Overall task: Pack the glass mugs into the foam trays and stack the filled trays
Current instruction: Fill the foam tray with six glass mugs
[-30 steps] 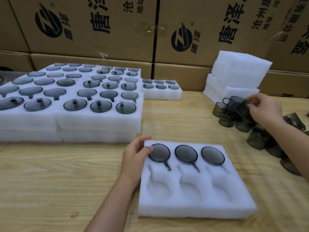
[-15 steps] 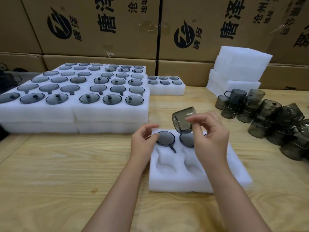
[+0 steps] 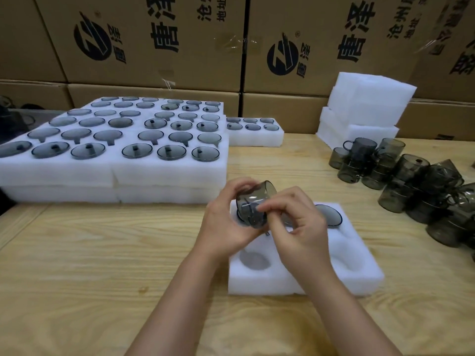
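Glass mug [image 3: 253, 201]: smoke-grey and tilted, held in both hands just above the far-left part of the near foam tray [image 3: 259, 281].

Left hand [image 3: 226, 227]: fingers and thumb are curled round the mug body from the left side.

Right hand [image 3: 295, 227]: thumb and forefinger pinch the mug's near side, and the remaining fingers are loosely bent beside them. Both forearms enter from the bottom edge and meet over the tray.

Near foam tray: a white block lying flat on the wooden table [image 3: 102, 278], right of centre. The near-left pocket [image 3: 254, 259] and near-right pocket [image 3: 352, 263] hold nothing. The near middle pocket is hidden by the right wrist. In the far row, a seated mug [image 3: 330, 215] fills the right pocket. The hands cover the rest of that row.

Filled tray stack [image 3: 115, 173]: located beyond the hands on the left. Several white trays sit side by side, two layers deep, and every visible pocket on top carries a dark mug.

Small filled tray [image 3: 254, 138]: a lower tray with two rows of three mugs, sitting just beside the stack's far-right corner.

Loose mugs [image 3: 411, 181]: a cluster on the right side of the table, some stacked on others, well apart from the near tray.

Foam block pile [image 3: 370, 104]: plain white blocks stacked behind the loose mugs.

Cardboard boxes [image 3: 180, 34]: a wall of printed brown boxes closes off the far edge of the table.
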`<state>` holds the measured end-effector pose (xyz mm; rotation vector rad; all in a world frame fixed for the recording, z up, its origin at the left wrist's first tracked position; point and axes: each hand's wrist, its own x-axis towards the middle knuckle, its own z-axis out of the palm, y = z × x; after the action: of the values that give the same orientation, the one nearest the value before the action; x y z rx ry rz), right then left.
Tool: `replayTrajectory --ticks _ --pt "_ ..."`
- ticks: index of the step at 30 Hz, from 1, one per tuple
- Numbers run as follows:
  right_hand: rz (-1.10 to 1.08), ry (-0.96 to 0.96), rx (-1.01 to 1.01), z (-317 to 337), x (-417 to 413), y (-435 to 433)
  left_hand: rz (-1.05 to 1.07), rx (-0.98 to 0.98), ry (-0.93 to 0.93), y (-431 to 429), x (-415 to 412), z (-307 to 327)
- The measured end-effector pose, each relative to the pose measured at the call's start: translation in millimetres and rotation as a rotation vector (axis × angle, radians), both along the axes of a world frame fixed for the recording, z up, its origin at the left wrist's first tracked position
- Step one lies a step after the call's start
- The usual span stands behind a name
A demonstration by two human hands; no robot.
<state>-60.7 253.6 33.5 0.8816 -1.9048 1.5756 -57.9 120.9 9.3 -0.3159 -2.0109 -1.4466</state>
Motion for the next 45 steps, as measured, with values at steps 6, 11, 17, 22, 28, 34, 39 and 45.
replayTrajectory --ticks 6,11,17,22,28,34,39,45 --pt "0.218 -0.231 0.251 7.7 -10.3 19.1 -0.216 0.253 -0.101 -9.1 -1.7 0.7" --pt "0.330 -0.283 0.301 7.3 -12.0 21.2 -0.313 0.328 -0.201 -13.5 -5.2 -5.2" --pt "0.235 -0.337 0.342 6.5 -12.8 23.1 -0.277 0.546 -0.312 -14.0 -7.9 -6.7" --pt "0.217 -0.361 0.548 6.4 -9.6 21.3 -0.196 0.508 -0.330 -11.1 -10.9 -9.9" --pt "0.052 -0.248 0.718 3.6 -1.0 15.3 -0.191 0.447 -0.299 -10.6 -9.4 -8.4" --pt "-0.127 -0.042 0.911 -4.3 7.6 3.9 -0.198 0.403 -0.269 -10.6 -6.8 -6.8" --pt "-0.061 -0.127 0.943 -0.4 5.8 7.6 -0.200 0.381 -0.266 -8.4 -2.5 -2.7" --pt "-0.076 -0.102 0.885 0.2 4.1 -4.9 -0.220 0.259 -0.158 0.0 9.2 15.0"
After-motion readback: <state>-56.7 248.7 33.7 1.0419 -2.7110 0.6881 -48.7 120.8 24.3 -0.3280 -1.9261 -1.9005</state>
